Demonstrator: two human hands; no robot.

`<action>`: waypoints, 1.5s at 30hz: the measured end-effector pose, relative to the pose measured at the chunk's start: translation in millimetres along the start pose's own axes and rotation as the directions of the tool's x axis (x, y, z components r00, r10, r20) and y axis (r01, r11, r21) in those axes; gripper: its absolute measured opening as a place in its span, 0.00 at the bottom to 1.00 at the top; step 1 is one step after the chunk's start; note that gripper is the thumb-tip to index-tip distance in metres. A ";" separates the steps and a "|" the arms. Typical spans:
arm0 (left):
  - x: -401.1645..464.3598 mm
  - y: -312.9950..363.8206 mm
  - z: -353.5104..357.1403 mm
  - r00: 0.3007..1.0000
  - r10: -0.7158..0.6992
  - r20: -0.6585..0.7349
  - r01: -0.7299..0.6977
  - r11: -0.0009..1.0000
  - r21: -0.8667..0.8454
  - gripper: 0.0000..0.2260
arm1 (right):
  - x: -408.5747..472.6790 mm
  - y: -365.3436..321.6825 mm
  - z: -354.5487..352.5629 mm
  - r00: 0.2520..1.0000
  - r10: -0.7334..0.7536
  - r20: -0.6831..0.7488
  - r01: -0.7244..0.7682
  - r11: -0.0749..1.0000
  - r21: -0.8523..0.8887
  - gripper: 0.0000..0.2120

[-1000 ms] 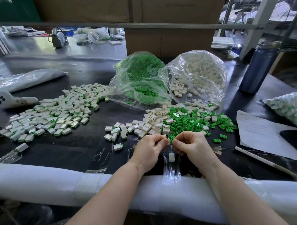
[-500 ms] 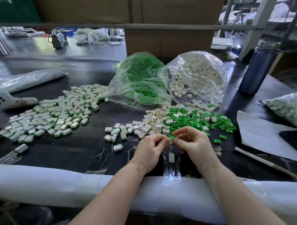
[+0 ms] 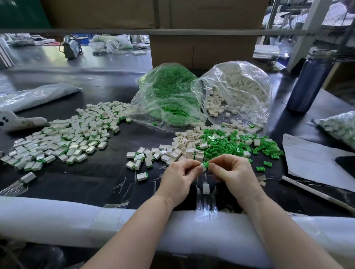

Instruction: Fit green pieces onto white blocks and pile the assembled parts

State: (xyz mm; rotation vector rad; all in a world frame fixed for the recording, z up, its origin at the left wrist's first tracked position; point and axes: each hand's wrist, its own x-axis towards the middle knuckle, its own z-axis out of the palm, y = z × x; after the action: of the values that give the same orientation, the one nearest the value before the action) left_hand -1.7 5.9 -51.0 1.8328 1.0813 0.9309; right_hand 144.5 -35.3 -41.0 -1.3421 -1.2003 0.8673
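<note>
A green piece (image 3: 206, 164) is being pinched between the fingertips of both hands, just above the near edge of the dark table (image 3: 102, 183). The left hand (image 3: 179, 179) is gripping it from the left with curled fingers, and a pale bit at its fingertips may be a white block, though that is too small to tell. The right hand (image 3: 235, 173) is pinching the green piece from the right, its fingers curled in as well. Directly below the hands a single white block (image 3: 206, 188) is lying on a strip of clear film near the padded near edge.

Just beyond the hands, loose white blocks (image 3: 183, 144) and loose green pieces (image 3: 223, 144) are lying mixed in a heap toward the middle of the table. Behind that heap, two open clear bags are slumping side by side: the bag of green pieces (image 3: 169, 98) on the left, touching the bag of white blocks (image 3: 237, 88) on the right. Toward the left edge, the pile of assembled parts (image 3: 68, 138) is spreading wide. Toward the far right corner a dark blue bottle (image 3: 309, 81) is standing upright, with a sheet of paper (image 3: 312, 159) lying at the right edge.
</note>
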 end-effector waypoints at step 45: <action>-4.2 3.9 2.1 0.998 0.057 0.038 -0.061 0.992 0.109 0.06 | 0.3 2.8 2.7 0.998 0.032 0.058 -0.026 0.995 -0.098 0.10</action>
State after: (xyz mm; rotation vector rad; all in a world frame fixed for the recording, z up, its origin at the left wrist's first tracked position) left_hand -0.1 0.3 -49.2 1.9733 1.0817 0.8857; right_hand 142.5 -34.1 -44.1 -1.4232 -1.2859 0.8849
